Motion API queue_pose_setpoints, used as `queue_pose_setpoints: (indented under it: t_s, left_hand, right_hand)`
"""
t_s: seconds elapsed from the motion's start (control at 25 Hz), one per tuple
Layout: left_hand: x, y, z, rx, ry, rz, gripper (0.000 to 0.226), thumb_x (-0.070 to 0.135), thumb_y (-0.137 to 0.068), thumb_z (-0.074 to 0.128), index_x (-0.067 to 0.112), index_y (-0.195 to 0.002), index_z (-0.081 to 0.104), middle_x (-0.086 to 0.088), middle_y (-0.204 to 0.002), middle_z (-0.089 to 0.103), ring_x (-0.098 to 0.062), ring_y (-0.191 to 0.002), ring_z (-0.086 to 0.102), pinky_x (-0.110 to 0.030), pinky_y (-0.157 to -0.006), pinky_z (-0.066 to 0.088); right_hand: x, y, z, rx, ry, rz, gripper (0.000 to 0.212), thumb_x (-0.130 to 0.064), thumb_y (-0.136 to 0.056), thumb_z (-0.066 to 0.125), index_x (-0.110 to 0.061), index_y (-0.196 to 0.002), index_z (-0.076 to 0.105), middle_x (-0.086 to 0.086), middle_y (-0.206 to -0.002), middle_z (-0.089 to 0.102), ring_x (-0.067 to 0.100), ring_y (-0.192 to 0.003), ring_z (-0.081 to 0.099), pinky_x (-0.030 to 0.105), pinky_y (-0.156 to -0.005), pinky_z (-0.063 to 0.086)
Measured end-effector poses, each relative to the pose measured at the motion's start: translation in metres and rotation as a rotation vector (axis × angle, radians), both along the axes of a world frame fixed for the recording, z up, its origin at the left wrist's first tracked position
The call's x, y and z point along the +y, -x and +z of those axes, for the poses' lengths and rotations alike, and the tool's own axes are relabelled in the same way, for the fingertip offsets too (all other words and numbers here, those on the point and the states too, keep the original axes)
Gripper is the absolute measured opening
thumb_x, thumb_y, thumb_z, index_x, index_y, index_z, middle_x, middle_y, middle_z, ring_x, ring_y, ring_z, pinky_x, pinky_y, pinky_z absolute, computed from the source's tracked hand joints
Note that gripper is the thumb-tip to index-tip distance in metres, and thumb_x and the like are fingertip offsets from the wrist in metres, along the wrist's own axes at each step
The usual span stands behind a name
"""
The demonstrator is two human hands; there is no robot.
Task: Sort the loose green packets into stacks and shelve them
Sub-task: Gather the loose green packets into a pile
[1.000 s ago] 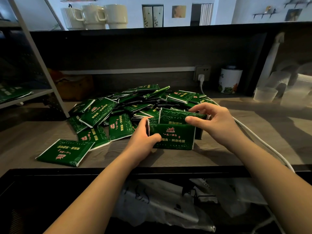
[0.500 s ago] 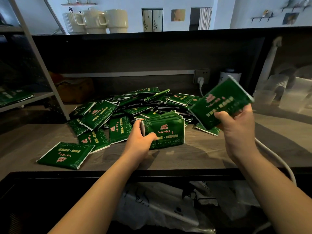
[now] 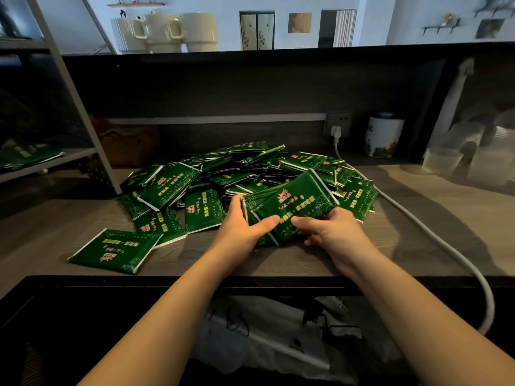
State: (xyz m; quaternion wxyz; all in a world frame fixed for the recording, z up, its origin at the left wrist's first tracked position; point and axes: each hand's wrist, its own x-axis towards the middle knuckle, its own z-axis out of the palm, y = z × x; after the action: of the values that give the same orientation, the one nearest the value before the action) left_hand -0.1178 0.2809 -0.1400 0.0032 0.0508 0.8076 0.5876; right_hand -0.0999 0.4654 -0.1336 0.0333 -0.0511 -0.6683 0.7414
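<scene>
Both hands meet on a small stack of green packets at the near edge of the wooden counter. The left hand grips the stack's left end, thumb laid across the top packet and the fingers curled out of sight beneath. The right hand pinches the near right edge, thumb on top; its fingers are hidden under the packets, so how many it holds cannot be told. The top packet sits tilted, its far right corner raised above the rest. The lower packets show only as thin white edges beside the left thumb, and their number is hard to make out.

Just beyond the grip and to its left lies the loose pile of green packets, heaped and overlapping, with many buried under others. One single packet lies flat, well to the left of the left hand, apart from the heap. More green packets, dim and cut off by the frame edge, rest on a metal shelf far left.

To the right of the grip a white cable runs from a wall socket past the right wrist and off the counter. A white canister stands behind it, with what seem to be clear plastic cups, blurred, at far right. Cream mugs sit on the ledge above.
</scene>
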Motion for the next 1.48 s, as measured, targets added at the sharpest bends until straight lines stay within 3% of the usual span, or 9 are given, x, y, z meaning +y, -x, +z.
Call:
queue_pose_setpoints:
  t_s: [0.16,0.28,0.48,0.68,0.8,0.92,1.12,1.28,1.48]
  left_hand:
    - [-0.004,0.005,-0.005,0.037,0.01,0.015,0.064,0.039,-0.084,0.079,0.034,-0.135,0.042,0.011,-0.138,0.057,-0.015,-0.128,0.053,-0.039,-0.109,0.041]
    - [-0.003,0.005,-0.005,0.025,0.024,0.007,0.079,0.04,-0.087,0.077,0.031,-0.149,0.03,0.012,-0.141,0.046,-0.013,-0.13,0.045,-0.036,-0.107,0.036]
    - [0.0,0.004,0.001,-0.026,0.01,-0.031,0.092,0.038,-0.067,0.075,0.036,-0.145,0.028,0.003,-0.135,0.059,-0.017,-0.119,0.059,-0.043,-0.102,0.048]
    - [-0.001,0.006,-0.008,-0.02,0.001,-0.15,0.072,0.034,-0.059,0.069,0.045,-0.125,0.041,0.008,-0.105,0.074,-0.017,-0.101,0.071,-0.05,-0.092,0.057]
    - [-0.001,0.005,-0.006,-0.048,0.035,-0.148,0.07,0.04,-0.059,0.069,0.055,-0.119,0.035,-0.003,-0.105,0.074,-0.021,-0.092,0.071,-0.047,-0.085,0.058]
    - [0.003,0.004,-0.005,-0.019,0.007,-0.145,0.084,0.043,-0.061,0.075,0.032,-0.136,0.038,-0.004,-0.111,0.074,-0.026,-0.104,0.071,-0.059,-0.098,0.052]
    - [0.0,0.003,0.0,-0.004,-0.178,0.003,0.1,0.039,-0.061,0.076,0.028,-0.15,0.033,0.014,-0.125,0.061,-0.015,-0.12,0.059,-0.035,-0.102,0.046]
    - [-0.005,0.003,0.0,0.042,-0.306,0.158,0.082,0.024,-0.081,0.076,0.025,-0.151,0.032,0.01,-0.13,0.057,-0.002,-0.109,0.058,-0.024,-0.09,0.045]
    - [-0.009,0.007,-0.002,0.021,-0.354,0.18,0.042,0.018,-0.084,0.076,0.025,-0.117,0.052,0.004,-0.112,0.068,-0.007,-0.092,0.066,-0.026,-0.08,0.048]
  right_hand:
    - [0.013,0.001,0.005,0.135,-0.099,-0.151,0.038,-0.016,-0.077,0.083,-0.019,-0.107,0.059,0.009,-0.1,0.07,0.018,-0.076,0.068,0.027,-0.055,0.051]
    - [0.025,0.004,0.011,0.278,-0.331,-0.185,0.02,-0.013,-0.083,0.078,-0.014,-0.098,0.064,0.018,-0.09,0.068,0.022,-0.068,0.068,0.035,-0.055,0.053]
    - [0.027,0.005,0.003,0.136,-0.778,-0.082,0.024,-0.018,-0.077,0.081,-0.011,-0.093,0.065,0.012,-0.096,0.067,0.023,-0.086,0.064,0.042,-0.081,0.054]
    - [0.023,0.003,0.0,0.191,-0.487,0.179,0.088,0.006,-0.078,0.073,-0.023,-0.148,0.027,-0.009,-0.114,0.063,-0.002,-0.097,0.067,0.012,-0.08,0.051]
    - [0.024,0.006,-0.005,0.269,-0.398,0.148,0.083,0.012,-0.077,0.073,-0.016,-0.145,0.036,-0.004,-0.111,0.068,-0.001,-0.098,0.068,0.015,-0.084,0.053]
    - [0.028,0.006,-0.003,0.229,-0.383,0.179,0.083,0.001,-0.077,0.08,-0.021,-0.144,0.037,-0.003,-0.118,0.066,0.004,-0.103,0.067,0.022,-0.093,0.054]
    - [0.041,0.02,0.008,0.368,-0.405,-0.16,0.043,-0.029,-0.088,0.073,-0.027,-0.125,0.051,-0.002,-0.11,0.064,0.012,-0.105,0.063,0.019,-0.082,0.05]
    - [0.059,0.045,0.016,0.477,-0.573,-0.242,0.041,-0.03,-0.084,0.078,-0.025,-0.12,0.059,-0.006,-0.116,0.063,0.012,-0.112,0.058,0.03,-0.092,0.049]
    - [0.058,0.084,0.022,0.441,-0.882,-0.14,0.067,-0.037,-0.078,0.082,-0.027,-0.137,0.051,-0.005,-0.14,0.05,0.014,-0.134,0.042,0.036,-0.111,0.036]
